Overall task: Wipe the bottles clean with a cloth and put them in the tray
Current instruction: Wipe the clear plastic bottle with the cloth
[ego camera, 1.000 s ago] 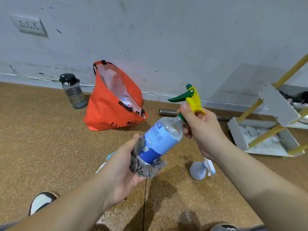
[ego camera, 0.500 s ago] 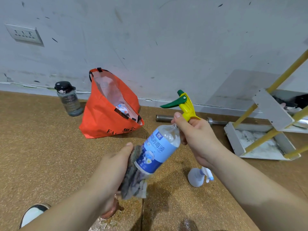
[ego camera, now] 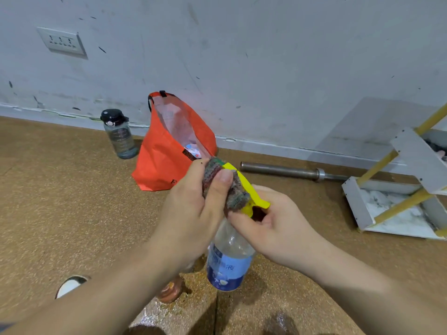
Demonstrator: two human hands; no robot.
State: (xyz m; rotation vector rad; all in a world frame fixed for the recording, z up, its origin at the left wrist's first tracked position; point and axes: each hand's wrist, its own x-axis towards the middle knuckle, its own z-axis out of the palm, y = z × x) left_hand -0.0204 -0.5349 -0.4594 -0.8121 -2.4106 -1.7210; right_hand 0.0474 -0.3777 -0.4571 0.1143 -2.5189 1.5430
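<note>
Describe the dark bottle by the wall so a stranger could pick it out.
Follow the grey wall down to where it meets the brown floor, just left of the orange bag. The dark bottle stands upright there. It alone has a smoky see-through body and a black lid; the spray bottle up front has a blue label and a yellow trigger.

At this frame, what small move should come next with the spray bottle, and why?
Probably slide the cloth down along the yellow spray head: the left hand pinches it over the nozzle end, and the right hand grips the bottle at its neck, steadying it.
</note>
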